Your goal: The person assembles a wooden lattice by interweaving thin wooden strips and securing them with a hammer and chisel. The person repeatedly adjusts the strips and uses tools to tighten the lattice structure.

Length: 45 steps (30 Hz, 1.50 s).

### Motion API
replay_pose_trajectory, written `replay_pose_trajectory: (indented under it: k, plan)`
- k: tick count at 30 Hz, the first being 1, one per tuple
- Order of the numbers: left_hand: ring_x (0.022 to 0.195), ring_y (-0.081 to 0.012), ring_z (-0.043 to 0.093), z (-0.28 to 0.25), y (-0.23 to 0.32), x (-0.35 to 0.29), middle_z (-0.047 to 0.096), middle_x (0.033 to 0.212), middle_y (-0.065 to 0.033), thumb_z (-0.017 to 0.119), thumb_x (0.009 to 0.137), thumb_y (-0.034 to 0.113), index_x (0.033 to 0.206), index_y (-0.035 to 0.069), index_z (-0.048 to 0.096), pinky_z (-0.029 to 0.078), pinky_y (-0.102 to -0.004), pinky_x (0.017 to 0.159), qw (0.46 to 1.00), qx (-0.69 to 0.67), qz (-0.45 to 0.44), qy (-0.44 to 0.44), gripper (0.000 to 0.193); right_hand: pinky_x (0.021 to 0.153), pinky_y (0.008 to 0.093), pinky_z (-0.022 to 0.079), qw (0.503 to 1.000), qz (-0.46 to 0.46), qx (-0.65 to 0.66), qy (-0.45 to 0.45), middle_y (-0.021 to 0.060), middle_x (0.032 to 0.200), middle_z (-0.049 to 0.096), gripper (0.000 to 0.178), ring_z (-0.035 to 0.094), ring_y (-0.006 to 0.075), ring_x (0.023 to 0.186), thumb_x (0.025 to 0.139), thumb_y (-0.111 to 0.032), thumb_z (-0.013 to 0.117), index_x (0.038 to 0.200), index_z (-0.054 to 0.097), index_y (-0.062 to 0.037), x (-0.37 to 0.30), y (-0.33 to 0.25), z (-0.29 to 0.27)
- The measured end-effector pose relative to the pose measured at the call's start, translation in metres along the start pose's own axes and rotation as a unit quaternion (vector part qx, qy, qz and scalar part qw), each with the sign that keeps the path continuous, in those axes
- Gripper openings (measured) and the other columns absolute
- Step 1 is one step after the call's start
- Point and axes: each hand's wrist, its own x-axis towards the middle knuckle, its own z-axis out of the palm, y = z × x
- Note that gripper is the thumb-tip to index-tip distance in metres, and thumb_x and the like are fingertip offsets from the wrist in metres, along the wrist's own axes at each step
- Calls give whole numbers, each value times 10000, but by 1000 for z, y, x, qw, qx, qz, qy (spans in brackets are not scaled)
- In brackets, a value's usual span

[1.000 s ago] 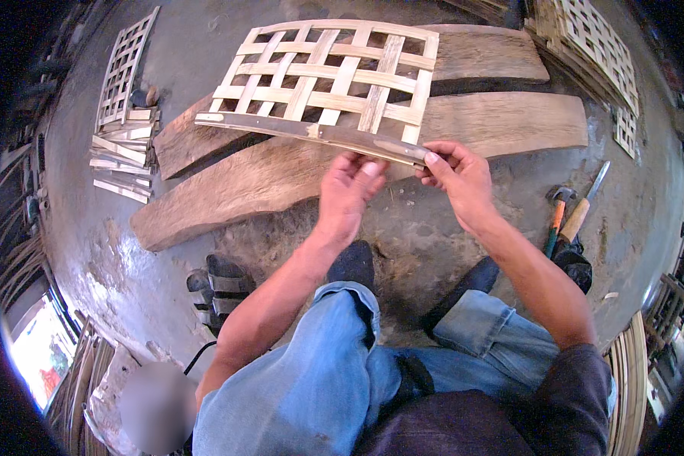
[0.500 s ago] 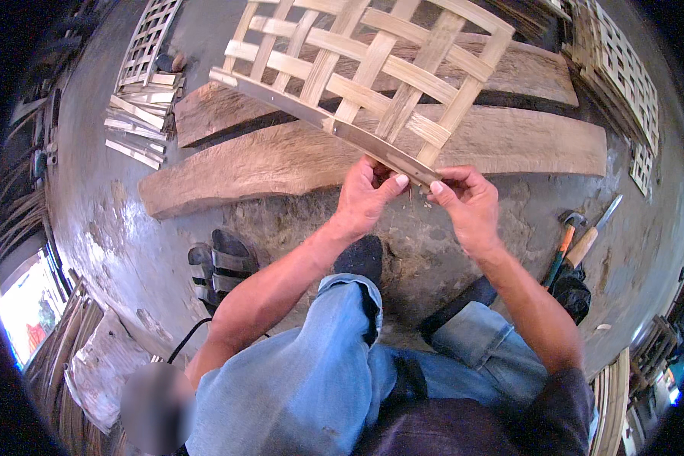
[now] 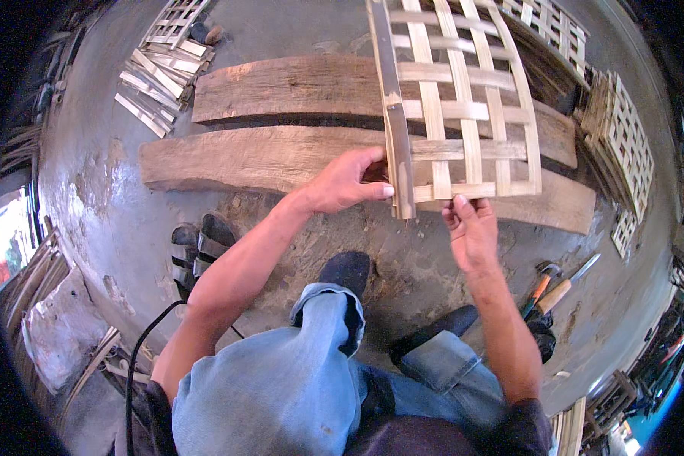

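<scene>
Woven lattice panel held between two hands above wooden planks

The lattice panel (image 3: 465, 110), of pale interlaced strips, is held over two wooden planks, its upper end cut off by the edge of view. A darker edging strip (image 3: 395, 114) runs along its left side and projects below its bottom edge. The left hand (image 3: 346, 181) grips this strip near its lower end, thumb on the near face; the fingertips are hidden behind. The right hand (image 3: 473, 232) pinches the panel's bottom border between thumb and fingers. Beneath lie the far plank (image 3: 289, 90) and the near plank (image 3: 254, 158), roughly parallel, with a narrow gap between them. To the right, a stack of similar panels (image 3: 623, 148) rests on the floor; nearer the person lie a hammer (image 3: 539, 286) and a knife (image 3: 555, 296), side by side. To the left are loose pale slats (image 3: 158, 82) and, closer in, dark sandals (image 3: 211, 242).
</scene>
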Motion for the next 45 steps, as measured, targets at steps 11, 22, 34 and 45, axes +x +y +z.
replay_pose_trajectory:
  k: [11,22,34,45]
  plan:
    - [788,-94,622,22,-26,-27,671,975,-74,541,835,23,1343,24,469,521,-263,715,980,70,-39,180,514,716,247,565,998,41,-21,39,78,973,639,210,655,187,875,881,-16,615,1084,563,-26,0,33,14]
    - [787,-162,673,37,-22,-31,695,933,-131,691,816,99,1278,35,514,548,-319,722,953,193,-78,220,499,728,256,556,996,53,-52,45,81,992,646,243,654,184,874,881,-25,617,1116,555,-23,-2,38,16]
    - [734,-132,612,20,-26,-39,656,845,-74,730,783,89,1239,34,533,519,-288,684,960,171,-30,220,499,725,270,552,996,70,4,58,63,1055,639,298,645,179,898,880,-28,623,1161,551,-97,-16,58,17]
    - [745,-140,620,19,-25,-39,658,863,-82,730,785,87,1259,32,514,524,-289,695,965,143,-16,219,524,710,266,539,997,51,-11,48,55,1019,650,271,643,177,893,884,-29,621,1141,567,-95,-15,52,22]
